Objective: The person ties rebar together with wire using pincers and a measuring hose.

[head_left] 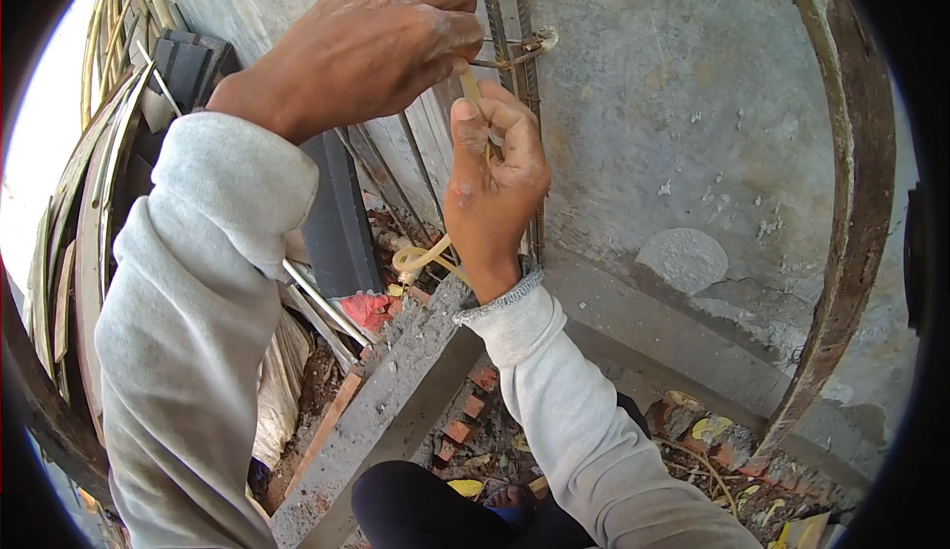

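A thin yellowish flexible tube (426,255) runs up through my right hand (500,173), whose fingers are curled closed around it with the thumb upright. Just above, the tube's upper stretch reaches the fingertips of my left hand (381,49), which is bent over and pinched closed at it. The tube's end is hidden by the left fingers. Below my right wrist the tube makes a loop over the concrete beam. Right behind both hands stand upright ribbed steel bars (515,15), crossed by a bent steel tie (510,59).
A rough grey concrete beam (396,376) slants below my hands, with broken bricks (460,428) beside it. The plastered wall (653,134) rises behind. A curved-looking wooden post (856,173) stands right; bamboo and planks (84,242) lean left. My knee (416,504) is below.
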Motion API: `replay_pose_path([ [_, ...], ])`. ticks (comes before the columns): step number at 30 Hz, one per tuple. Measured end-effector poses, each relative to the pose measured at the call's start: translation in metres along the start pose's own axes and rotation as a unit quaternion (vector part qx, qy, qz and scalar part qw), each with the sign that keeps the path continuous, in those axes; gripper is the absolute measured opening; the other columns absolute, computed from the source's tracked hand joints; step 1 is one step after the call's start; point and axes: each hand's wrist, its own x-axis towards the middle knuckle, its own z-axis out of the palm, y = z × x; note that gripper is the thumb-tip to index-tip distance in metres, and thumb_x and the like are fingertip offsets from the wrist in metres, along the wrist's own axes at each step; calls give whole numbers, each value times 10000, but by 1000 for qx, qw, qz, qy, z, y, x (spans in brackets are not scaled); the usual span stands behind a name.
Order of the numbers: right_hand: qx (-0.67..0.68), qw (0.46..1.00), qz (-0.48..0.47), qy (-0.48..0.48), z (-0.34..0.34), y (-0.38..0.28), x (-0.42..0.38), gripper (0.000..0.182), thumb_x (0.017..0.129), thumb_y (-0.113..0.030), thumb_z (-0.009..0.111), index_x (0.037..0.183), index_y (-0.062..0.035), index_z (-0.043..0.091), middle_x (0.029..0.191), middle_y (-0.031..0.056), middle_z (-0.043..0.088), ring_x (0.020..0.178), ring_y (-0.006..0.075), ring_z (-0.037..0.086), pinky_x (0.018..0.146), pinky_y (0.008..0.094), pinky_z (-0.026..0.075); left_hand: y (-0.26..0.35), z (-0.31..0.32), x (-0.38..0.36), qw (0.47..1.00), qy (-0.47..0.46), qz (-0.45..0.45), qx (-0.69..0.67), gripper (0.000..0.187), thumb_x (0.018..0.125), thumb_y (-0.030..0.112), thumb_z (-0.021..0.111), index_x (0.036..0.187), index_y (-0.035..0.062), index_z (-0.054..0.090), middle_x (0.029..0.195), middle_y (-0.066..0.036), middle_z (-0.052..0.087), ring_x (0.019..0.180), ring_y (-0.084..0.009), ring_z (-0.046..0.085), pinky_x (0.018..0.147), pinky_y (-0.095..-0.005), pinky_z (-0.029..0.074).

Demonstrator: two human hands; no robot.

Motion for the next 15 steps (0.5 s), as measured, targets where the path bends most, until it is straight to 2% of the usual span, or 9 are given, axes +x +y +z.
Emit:
replay_pose_path([
  [1, 0, 1000, 8, -20, 1, -4, -5, 283, 1012, -237, 682, 1025, 40, 629, 1128, 158, 658, 1015, 202, 633, 839, 324, 533, 8, -1, -2, 999, 27, -9, -45, 309, 891, 294, 777, 1164, 159, 720, 1261, -16, 611, 1291, -260, 505, 1159, -456, 307],
  [2, 79, 996, 23, 25, 7, 2, -10, 299, 987, -263, 716, 1069, 20, 667, 981, 88, 697, 751, 85, 594, 657, 234, 482, 16, -4, -3, 994, 54, -18, -89, 228, 900, 253, 771, 1091, 137, 731, 1192, -23, 619, 1242, -258, 530, 1133, -449, 343],
  [3, 121, 990, 74, 24, 4, -2, -13, 293, 985, -258, 718, 1066, 18, 665, 987, 89, 698, 726, 68, 569, 627, 227, 460, 21, -9, -4, 987, 83, -28, -133, 149, 908, 212, 764, 1019, 114, 743, 1123, -30, 628, 1193, -256, 555, 1108, -442, 379],
  [5, 194, 969, 154, 13, -7, -15, -27, 281, 980, -246, 716, 1067, 14, 657, 974, 85, 695, 655, 40, 503, 562, 215, 409, 35, -19, -8, 946, 199, -107, -232, 365, 872, 196, 804, 1191, 68, 681, 1161, -48, 629, 1120, -207, 572, 997, -385, 469],
  [8, 287, 928, 239, 0, -15, -38, -40, 273, 978, -232, 703, 1082, 11, 636, 914, 71, 681, 549, 20, 412, 481, 206, 349, 93, -18, -11, 725, 375, -360, -452, 609, 891, 222, 805, 1391, 5, 533, 1232, -98, 623, 1083, -140, 567, 925, -314, 497],
  [10, 341, 899, 273, -29, -17, -48, -51, 278, 989, -233, 679, 1101, 11, 608, 902, 75, 672, 521, 34, 396, 468, 212, 349, 125, -35, -10, 507, 408, -471, -595, 499, 1037, 391, 569, 1343, -2, 546, 1133, -124, 627, 973, -176, 589, 947, -342, 507],
  [11, 360, 882, 299, -45, -19, -50, -59, 270, 992, -233, 673, 1095, 7, 607, 937, 86, 675, 534, 35, 404, 476, 210, 358, 134, -40, -11, 359, 425, -487, -674, 513, 1072, 450, 471, 1280, -7, 580, 1050, -113, 629, 924, -192, 589, 945, -354, 511],
  [14, 368, 867, 327, -78, -21, -58, -73, 249, 1005, -230, 652, 1082, 1, 603, 1071, 127, 665, 579, 48, 462, 512, 206, 398, 136, -36, -41, 243, 387, -274, -846, 553, 1091, 502, 337, 966, 37, 610, 826, -65, 539, 775, -190, 522, 838, -344, 503],
  [15, 362, 868, 329, -86, -22, -60, -77, 242, 1009, -229, 643, 1077, 0, 601, 1121, 142, 659, 596, 53, 486, 526, 204, 413, 135, -39, -47, 237, 389, -290, -841, 537, 1089, 501, 334, 886, 58, 562, 780, -49, 491, 742, -181, 489, 795, -335, 481],
])
